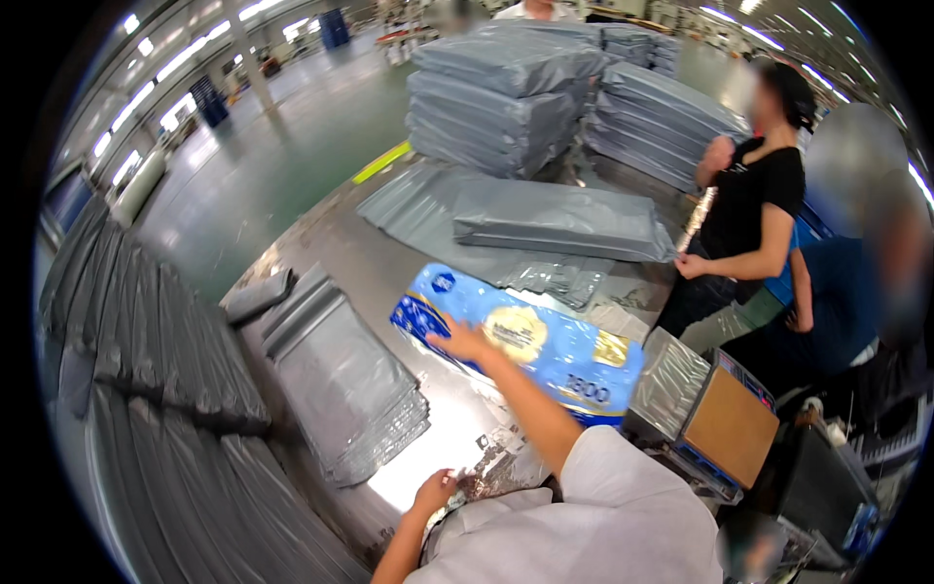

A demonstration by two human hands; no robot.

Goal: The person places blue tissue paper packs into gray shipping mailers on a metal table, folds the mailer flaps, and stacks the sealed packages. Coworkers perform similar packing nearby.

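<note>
1. A long, glossy blue plastic-wrapped pack with a pale round print (559,355) is lying on the grey metal table (365,292), toward its right edge.
2. The pack's long axis is running slantwise, from the surface's middle down toward its near right corner.
3. The right hand (459,343) is resting on the pack's left end, thumb and fingers spreading rather than closing around it; most of the pack is extending rightward from this touch.
4. The left hand (434,492) is hanging by the surface's near edge, well apart from the pack and beside the stack of flat grey plastic bags (345,375); its grip is impossible to tell.
5. The right forearm is covering part of the pack's near side, and its underside is hiding.
</note>
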